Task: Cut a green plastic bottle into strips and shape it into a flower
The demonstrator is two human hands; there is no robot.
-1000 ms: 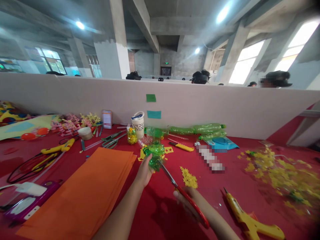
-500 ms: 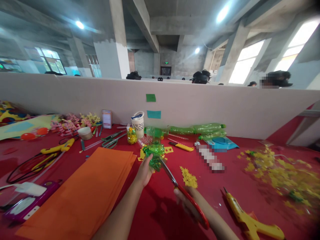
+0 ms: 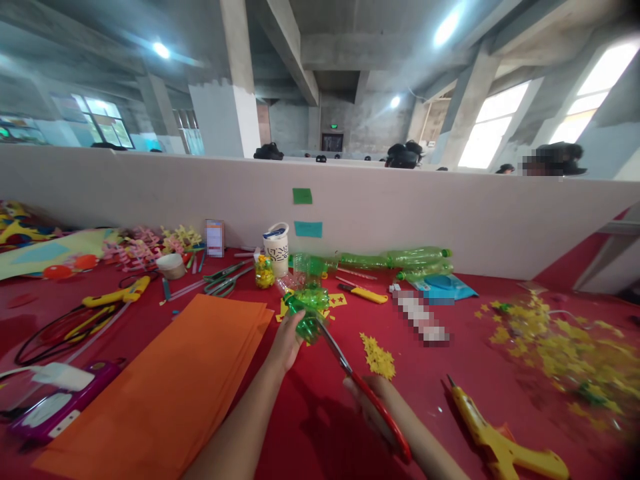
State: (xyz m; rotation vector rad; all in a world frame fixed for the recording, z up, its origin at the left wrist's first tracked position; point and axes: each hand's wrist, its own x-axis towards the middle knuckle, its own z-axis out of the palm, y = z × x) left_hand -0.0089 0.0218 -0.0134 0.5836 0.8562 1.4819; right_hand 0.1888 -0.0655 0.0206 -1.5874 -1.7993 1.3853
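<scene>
My left hand point(image 3: 289, 339) is closed around a cut piece of green plastic bottle point(image 3: 309, 327), its neck pointing up and left. My right hand point(image 3: 373, 400) grips red-handled scissors point(image 3: 340, 357), with the blades reaching up to the right edge of the bottle piece. Whether the blades close on the plastic I cannot tell. Just behind the held piece lies more green bottle plastic point(image 3: 316, 297) over yellow sheet scraps with star cut-outs point(image 3: 337, 301). A small heap of yellow stars point(image 3: 377, 357) lies right of the blades.
Orange sheets point(image 3: 165, 380) cover the left front. A yellow glue gun point(image 3: 500, 433) lies at the right front, below a spread of yellow stars point(image 3: 565, 347). Green bottles point(image 3: 415, 257) line the white partition point(image 3: 375, 213). A yellow cutter point(image 3: 367, 293) and green-handled scissors point(image 3: 225, 280) lie mid-table.
The bottle piece has turned and shifted slightly left in my left hand, its neck now showing. My right hand and the scissors have moved a little left and down.
</scene>
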